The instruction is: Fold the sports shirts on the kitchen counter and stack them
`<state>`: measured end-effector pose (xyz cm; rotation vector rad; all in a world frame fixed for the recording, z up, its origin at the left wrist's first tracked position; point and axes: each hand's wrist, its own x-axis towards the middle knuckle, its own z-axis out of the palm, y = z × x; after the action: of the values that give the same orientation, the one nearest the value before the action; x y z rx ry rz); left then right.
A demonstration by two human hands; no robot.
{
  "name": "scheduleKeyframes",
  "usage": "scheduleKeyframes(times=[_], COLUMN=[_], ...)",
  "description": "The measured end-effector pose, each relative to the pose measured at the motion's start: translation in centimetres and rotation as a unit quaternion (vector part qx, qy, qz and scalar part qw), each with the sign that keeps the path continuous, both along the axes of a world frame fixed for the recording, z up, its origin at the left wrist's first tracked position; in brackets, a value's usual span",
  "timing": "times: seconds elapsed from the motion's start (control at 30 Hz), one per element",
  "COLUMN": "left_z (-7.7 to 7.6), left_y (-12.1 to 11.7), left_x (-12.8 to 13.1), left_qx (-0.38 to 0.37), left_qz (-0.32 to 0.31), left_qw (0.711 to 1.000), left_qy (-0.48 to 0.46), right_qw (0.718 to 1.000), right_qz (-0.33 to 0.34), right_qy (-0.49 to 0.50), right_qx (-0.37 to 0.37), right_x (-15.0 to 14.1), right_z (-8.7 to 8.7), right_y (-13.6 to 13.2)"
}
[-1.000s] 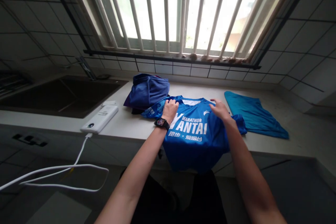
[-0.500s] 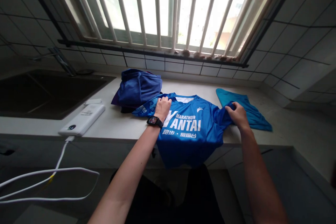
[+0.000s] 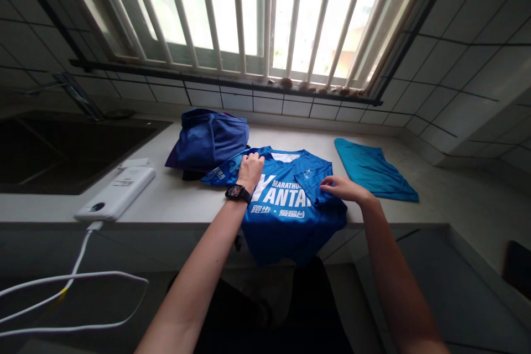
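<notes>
A bright blue marathon shirt (image 3: 286, 215) with white lettering lies front-up on the pale counter (image 3: 178, 199), its hem hanging over the front edge. My left hand (image 3: 250, 168), with a black watch at the wrist, presses down on the shirt's left shoulder with curled fingers. My right hand (image 3: 342, 188) pinches the right sleeve, which is folded inward over the shirt's chest and covers the end of the lettering.
A bundled dark blue garment (image 3: 207, 141) sits behind the shirt on the left. A folded teal cloth (image 3: 373, 168) lies to the right. A white power bank (image 3: 116, 193) with a trailing white cable (image 3: 70, 287) rests near the dark sink (image 3: 62, 146). A barred window stands behind.
My right hand took the right sleeve at the shirt's outer edge and drew it left, folding it over the chest. My left hand stayed on the left shoulder.
</notes>
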<state>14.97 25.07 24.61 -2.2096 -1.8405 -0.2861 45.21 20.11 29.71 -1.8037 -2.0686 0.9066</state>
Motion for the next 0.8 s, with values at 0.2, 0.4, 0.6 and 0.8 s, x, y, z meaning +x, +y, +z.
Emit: scheduleKeyframes(times=[0.2, 0.4, 0.6, 0.8], left_z=[0.0, 0.5, 3.0, 4.1], left_y=[0.0, -0.2, -2.5, -6.6], left_x=[-0.1, 0.0, -2.5, -6.7], left_qx=[-0.001, -0.007, 0.045, -0.037], left_qz=[0.002, -0.012, 0.072, 0.317], left_qw=[1.000, 0.999, 0.982, 0.920], left_qy=[-0.019, -0.044, -0.168, -0.227], right_qw=[0.977, 0.986, 0.959, 0.955], right_qz=[0.128, 0.029, 0.009, 0.008], right_qy=[0.119, -0.108, -0.254, -0.261], right_qx=[-0.125, 0.128, 0.123, 0.142], right_x=[-0.3, -3.7, -5.3, -4.9], right_z=[0.4, -3.5, -6.0, -6.5], right_y=[-1.2, 1.6, 2.5, 2.7])
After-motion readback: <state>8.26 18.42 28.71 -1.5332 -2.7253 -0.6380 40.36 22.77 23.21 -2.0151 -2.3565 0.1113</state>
